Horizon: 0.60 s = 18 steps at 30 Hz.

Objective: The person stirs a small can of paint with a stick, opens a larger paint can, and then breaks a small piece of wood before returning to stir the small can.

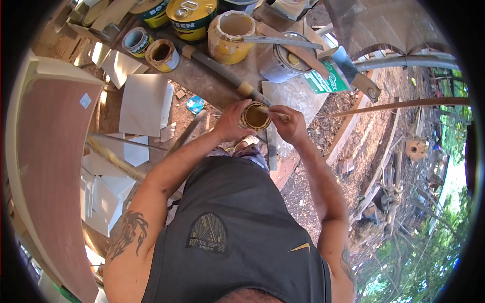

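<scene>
My left hand (233,121) is wrapped round the side of a small open can (247,123), which it holds in front of my body at the table's near edge. The can's rim is stained, and brownish-yellow liquid shows inside. From the right, my right hand (288,124) pinches a pale, slim stick-like tool (263,109). One end of it reaches over the rim into the can's mouth; the fingers cover much of the rest, so its exact kind is hidden.
On the worktable (202,76) stand a yellow-lidded paint can (189,33), a paint-caked yellow tub (230,45), a grey can (280,65) and two small open tins (162,55). A dark bar (217,68) lies across it. A reddish-brown panel (55,166) stands left.
</scene>
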### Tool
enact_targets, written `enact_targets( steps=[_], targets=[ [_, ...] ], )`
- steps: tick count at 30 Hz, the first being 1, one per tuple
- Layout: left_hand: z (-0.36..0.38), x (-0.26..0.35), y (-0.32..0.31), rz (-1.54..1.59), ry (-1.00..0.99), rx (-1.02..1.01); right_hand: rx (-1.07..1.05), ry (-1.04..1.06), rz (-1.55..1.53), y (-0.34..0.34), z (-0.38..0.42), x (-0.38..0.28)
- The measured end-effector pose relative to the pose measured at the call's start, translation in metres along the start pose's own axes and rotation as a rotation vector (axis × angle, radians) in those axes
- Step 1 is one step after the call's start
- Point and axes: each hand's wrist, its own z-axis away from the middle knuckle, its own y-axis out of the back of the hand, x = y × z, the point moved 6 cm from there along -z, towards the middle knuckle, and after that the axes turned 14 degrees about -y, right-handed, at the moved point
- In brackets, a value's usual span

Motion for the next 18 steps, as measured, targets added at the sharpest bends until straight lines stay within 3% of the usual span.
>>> enact_targets(
  steps=[1, 4, 7, 10, 13, 16, 18],
  targets=[
    [0.002, 0.000, 0.000, -0.003, -0.002, 0.003, 0.103, 0.114, 0.075, 0.003, 0.001, -0.006],
    [0.001, -0.001, -0.001, -0.001, -0.004, 0.004, -0.132, 0.019, 0.040, -0.008, 0.002, 0.001],
    [0.002, -0.002, -0.001, -0.004, -0.001, 0.007, 0.098, 0.102, -0.022, 0.003, -0.001, -0.010],
    [0.002, 0.000, 0.000, 0.009, -0.019, 0.022, -0.068, 0.088, 0.201, -0.011, -0.001, -0.001],
    [0.002, -0.001, -0.001, 0.010, -0.018, 0.012, -0.094, -0.083, -0.084, -0.007, -0.004, 0.000],
    [0.002, -0.001, 0.000, 0.010, -0.034, 0.032, 0.022, 0.067, 0.226, -0.006, -0.005, -0.006],
    [0.002, -0.001, -0.001, 0.009, -0.014, 0.011, -0.141, -0.138, 0.063, -0.007, -0.006, 0.000]
  ],
)
